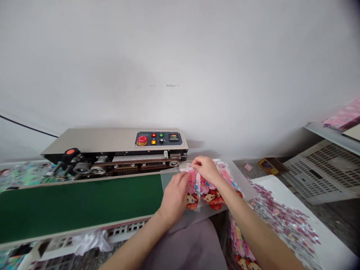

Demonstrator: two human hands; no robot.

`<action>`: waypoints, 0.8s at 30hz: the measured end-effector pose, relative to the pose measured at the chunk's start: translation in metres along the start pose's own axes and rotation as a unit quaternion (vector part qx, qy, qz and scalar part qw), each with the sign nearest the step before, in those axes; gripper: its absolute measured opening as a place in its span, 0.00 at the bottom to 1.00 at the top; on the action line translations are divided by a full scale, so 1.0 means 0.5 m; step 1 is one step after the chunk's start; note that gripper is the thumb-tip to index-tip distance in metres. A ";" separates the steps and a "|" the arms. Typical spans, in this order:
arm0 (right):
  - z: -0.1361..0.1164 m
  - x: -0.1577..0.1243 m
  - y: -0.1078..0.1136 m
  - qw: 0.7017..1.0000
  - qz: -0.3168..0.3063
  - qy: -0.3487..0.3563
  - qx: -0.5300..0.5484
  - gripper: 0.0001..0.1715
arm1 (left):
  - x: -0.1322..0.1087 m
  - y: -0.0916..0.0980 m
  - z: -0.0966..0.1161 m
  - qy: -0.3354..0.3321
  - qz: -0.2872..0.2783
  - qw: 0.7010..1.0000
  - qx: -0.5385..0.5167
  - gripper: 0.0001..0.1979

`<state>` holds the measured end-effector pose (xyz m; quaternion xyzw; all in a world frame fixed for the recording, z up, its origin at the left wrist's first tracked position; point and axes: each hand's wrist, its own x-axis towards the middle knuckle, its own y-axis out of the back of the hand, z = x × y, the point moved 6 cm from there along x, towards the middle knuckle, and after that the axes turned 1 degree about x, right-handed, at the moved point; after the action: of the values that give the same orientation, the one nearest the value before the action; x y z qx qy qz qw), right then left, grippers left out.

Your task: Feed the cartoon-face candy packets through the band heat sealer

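Note:
My left hand [174, 195] is closed at the left edge of a clear plastic bag [192, 200] with pink lettering and a red-haired cartoon figure. Fingers of my right hand [207, 169] pinch together at the bag's top edge; the exact contact is partly hidden. More such printed bags [215, 198] lie overlapping just to the right, beneath my right wrist. To the left stands a band sealing machine [118, 140] with a red stop button, lit switches and a number display. Its green conveyor belt [84, 204] ends beside my left hand.
On a white surface [329, 240] at right, many small pink and silver wrapped pieces [287, 213] are spread. A plastic crate [320, 172] lies tilted behind it. More printed packets [239, 240] sit below my right forearm. A white cloth or bag [92, 242] hangs under the belt.

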<state>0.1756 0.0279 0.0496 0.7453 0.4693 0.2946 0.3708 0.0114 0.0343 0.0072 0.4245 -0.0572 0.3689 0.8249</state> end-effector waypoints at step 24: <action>-0.019 -0.191 -0.080 0.928 0.047 0.076 -0.361 0.25 | -0.066 0.007 -0.063 -0.018 -0.150 0.945 0.289 0.27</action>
<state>0.1122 -0.0458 0.0128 0.5579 0.3225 0.5169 0.5636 -0.0216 0.0404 -0.0240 0.6549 0.1017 0.2338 0.7114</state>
